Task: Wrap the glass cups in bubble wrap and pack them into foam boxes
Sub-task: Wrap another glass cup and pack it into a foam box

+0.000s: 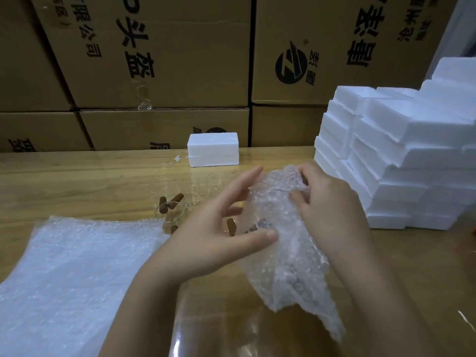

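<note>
A bundle of bubble wrap (pixel 280 228) with a glass cup inside is held above the wooden table (pixel 77 181) at centre. My left hand (pixel 216 233) presses its thumb against the bundle's left side, fingers spread and fairly straight. My right hand (pixel 327 207) grips the bundle's top right, its fingers curled into the wrap. Clear glass cups with brown handles (pixel 171 204) lie on the table behind my left hand. A single white foam box (pixel 213 149) stands at the table's far edge.
A stack of white foam boxes (pixel 401 161) rises at the right. A pile of bubble wrap sheets (pixel 77 274) covers the near left of the table. Brown cardboard cartons (pixel 164 60) wall off the back. One glass (pixel 143 97) stands on a carton ledge.
</note>
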The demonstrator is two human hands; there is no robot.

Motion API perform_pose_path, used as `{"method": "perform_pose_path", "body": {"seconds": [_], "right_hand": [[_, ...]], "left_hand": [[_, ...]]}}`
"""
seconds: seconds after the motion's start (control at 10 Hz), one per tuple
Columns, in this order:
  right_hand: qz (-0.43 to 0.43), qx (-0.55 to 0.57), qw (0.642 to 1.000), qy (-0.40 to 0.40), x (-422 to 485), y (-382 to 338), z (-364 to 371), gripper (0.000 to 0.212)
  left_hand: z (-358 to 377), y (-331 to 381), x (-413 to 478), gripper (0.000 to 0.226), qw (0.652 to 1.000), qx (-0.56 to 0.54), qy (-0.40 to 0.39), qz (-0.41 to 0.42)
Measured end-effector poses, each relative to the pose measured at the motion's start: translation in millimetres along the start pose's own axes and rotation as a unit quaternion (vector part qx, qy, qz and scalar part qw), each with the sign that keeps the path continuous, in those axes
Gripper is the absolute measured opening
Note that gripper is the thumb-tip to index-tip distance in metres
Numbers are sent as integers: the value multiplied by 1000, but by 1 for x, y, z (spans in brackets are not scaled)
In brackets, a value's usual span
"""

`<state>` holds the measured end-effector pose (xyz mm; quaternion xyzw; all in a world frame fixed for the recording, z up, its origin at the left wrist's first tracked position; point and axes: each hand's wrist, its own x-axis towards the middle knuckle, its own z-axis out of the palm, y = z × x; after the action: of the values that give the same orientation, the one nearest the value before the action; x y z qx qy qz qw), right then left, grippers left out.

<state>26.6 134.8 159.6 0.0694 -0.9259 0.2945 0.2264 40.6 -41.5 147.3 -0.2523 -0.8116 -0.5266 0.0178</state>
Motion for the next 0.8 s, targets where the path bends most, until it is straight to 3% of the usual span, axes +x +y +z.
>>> {"method": "perform_pose_path", "body": {"seconds": [0.2,0.3,0.4,0.5,0.6,0.7,0.8], "right_hand": [[-11,-46,999,-3,-5,-13,4,20],[-74,-30,997,1,-10,-19,8,22],[-98,54,994,-9,-14,-23,11,42],[-102,147,980,-87,-13,-19,7,70],[-93,167,963,-192,-13,-16,2,97],[-75,149,969,-182,-16,-23,8,99],[-58,163,980,-95,-18,-26,13,69]], "left_hand": [[6,2,1,60,996,27,80,-3],[6,1,3,52,988,55,147,12],[2,1,4,51,977,48,206,15],[-1,-2,4,45,971,-24,237,-4],[-1,-7,7,44,968,-58,240,-39],[2,-7,8,44,971,-11,237,-41],[7,-1,8,46,970,57,235,-27]]}}
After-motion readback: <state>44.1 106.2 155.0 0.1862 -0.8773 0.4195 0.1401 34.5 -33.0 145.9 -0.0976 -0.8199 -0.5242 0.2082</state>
